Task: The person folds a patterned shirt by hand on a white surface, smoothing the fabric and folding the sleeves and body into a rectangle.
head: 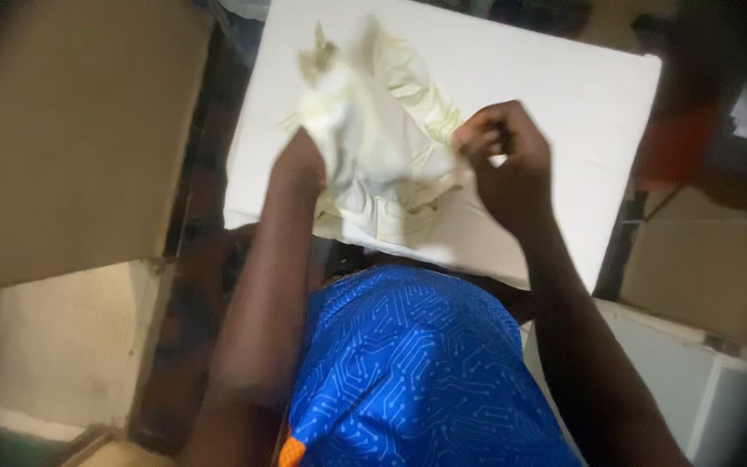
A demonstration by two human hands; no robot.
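The white cloth-covered bench (564, 86) lies bare right of the crumpled pale patterned cloth (373, 147); a brown cardboard panel (71, 130) walls its left side.

A white tabletop (581, 95) fills the upper middle of the view, brightly lit while everything around it sits in shadow. To the left a large tan cardboard panel (62, 138) leans in close, with a pale wall surface (54, 346) below it and a dark gap running between that and the tabletop. Over on the right, a blurred red-orange object (676, 147) sits above more tan cardboard (702, 268) and a white, boxy unit (693, 380).
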